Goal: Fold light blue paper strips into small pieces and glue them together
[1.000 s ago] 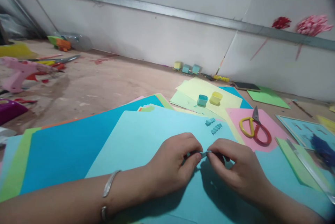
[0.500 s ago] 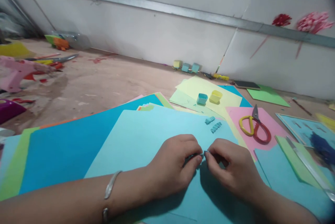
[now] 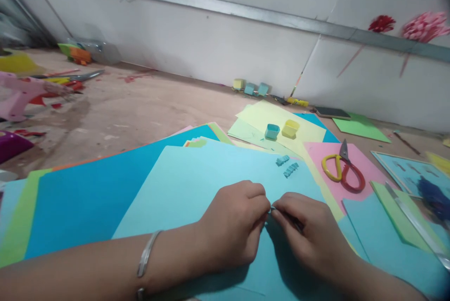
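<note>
My left hand [image 3: 237,223], with a silver bangle on the wrist, pinches one end of a small blue paper strip [image 3: 271,209]. The fingertips of my right hand [image 3: 307,226] close on its other end. Most of the strip is hidden by my fingers. Both hands are over a light blue paper sheet [image 3: 197,174]. Just beyond them lie two zigzag-folded blue paper strips, one farther [image 3: 282,160] and one nearer [image 3: 291,170]. Farther back, a small blue paper cup [image 3: 272,132] stands beside a yellow paper cup [image 3: 290,128].
Scissors [image 3: 352,178] with yellow and red handles lie on pink paper at the right. A long-bladed knife [image 3: 416,221] rests on folded green paper. At the far left is a pink glue gun [image 3: 17,97]. Small paper cubes [image 3: 250,88] line the wall.
My fingers have shifted their pinch on the strip, and the left hand has rolled slightly inward. My right hand has dipped a little. The surrounding items stay in place.
</note>
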A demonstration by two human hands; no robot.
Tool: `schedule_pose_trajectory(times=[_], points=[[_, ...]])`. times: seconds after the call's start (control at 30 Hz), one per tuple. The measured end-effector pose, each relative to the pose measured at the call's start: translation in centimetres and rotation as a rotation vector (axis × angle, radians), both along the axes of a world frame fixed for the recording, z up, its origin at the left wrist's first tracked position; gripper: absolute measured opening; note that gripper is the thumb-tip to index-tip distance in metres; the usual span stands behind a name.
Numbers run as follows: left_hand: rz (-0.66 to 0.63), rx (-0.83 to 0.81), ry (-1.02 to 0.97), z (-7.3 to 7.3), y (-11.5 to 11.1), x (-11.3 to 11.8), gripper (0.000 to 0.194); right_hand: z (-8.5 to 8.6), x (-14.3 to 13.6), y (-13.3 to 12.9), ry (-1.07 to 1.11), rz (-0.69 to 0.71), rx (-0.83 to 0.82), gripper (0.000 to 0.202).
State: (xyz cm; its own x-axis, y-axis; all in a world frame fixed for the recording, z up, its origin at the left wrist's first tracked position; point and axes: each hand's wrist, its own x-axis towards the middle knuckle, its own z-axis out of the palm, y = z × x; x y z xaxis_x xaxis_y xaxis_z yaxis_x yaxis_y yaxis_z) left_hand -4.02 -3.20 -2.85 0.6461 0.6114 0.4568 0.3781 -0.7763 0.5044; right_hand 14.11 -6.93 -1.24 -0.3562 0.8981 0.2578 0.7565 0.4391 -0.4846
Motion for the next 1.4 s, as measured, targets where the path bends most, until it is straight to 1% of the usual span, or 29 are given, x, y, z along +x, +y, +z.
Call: schedule_pose_trajectory(times=[0.07,0.13,0.2,0.33,0.5,0.67,0.87,1.0,1.1,1.27,1.4], points=[[0.001,0.047,0.023,0.1,0.1,-0.1,0.018,0.1,0.2,0.1,0.013,0.000,-0.067,0.027],[0.003,0.059,0.063,0.2,0.1,-0.2,0.018,0.2,0.3,0.3,0.030,0.009,-0.116,0.026],[0.004,0.064,0.089,0.2,0.1,-0.2,0.018,0.2,0.4,0.4,0.033,0.021,-0.121,0.026],[0.015,0.101,0.103,0.1,0.0,-0.2,0.017,-0.1,0.3,0.6,-0.006,0.047,-0.037,0.029],[0.026,0.079,0.092,-0.1,-0.1,0.0,0.017,-0.4,0.0,0.2,-0.093,0.064,0.129,0.031],[0.029,0.045,0.129,-0.2,-0.2,-0.1,0.013,-0.2,-0.2,-0.4,-0.147,0.100,0.110,0.025],[0.022,0.045,0.087,-0.6,-0.1,0.1,0.013,-0.4,-0.3,-0.5,-0.159,0.083,0.218,0.026],[0.013,0.059,0.027,-0.8,-0.2,0.1,0.012,-0.2,-0.3,-0.6,-0.113,0.089,0.232,0.026],[-0.050,0.044,-0.020,-0.3,-0.1,-0.1,0.012,0.3,0.1,-0.6,-0.052,0.132,0.197,0.027],[-0.165,-0.070,-0.035,1.4,0.3,-0.5,0.017,1.0,1.0,-0.2,0.014,0.199,0.116,0.022],[-0.224,-0.151,-0.051,1.8,0.7,-0.7,0.016,1.1,1.2,0.3,0.054,0.191,0.055,0.014]])
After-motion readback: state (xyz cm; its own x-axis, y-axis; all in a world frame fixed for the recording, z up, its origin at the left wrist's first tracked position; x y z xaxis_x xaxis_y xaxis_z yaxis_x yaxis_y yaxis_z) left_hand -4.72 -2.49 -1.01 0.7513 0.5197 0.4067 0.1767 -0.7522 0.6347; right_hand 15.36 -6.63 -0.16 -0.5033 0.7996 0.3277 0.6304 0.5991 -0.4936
